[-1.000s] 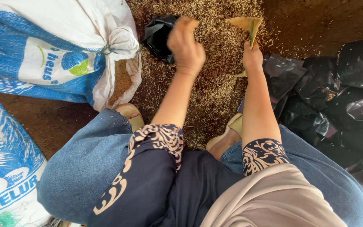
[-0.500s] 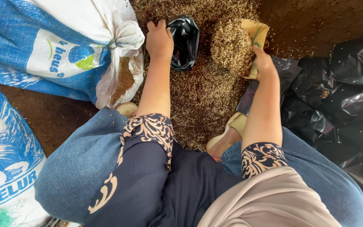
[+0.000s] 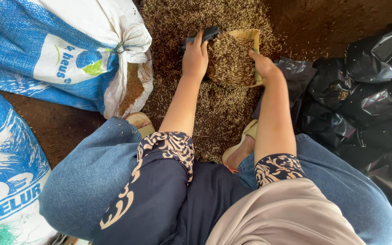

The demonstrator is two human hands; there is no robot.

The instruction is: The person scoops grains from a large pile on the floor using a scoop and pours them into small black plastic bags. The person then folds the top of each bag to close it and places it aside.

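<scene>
The tan scoop (image 3: 233,59), heaped with husks, sits over the husk pile (image 3: 214,113) on the ground, the right hand (image 3: 263,64) gripping its edge and the left hand (image 3: 196,56) closed on a small black bag (image 3: 207,34); holding the scoop level should avoid spilling.

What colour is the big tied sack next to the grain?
The tied sack is blue and white, with a small green mark, seen clearly in the head view.
</scene>
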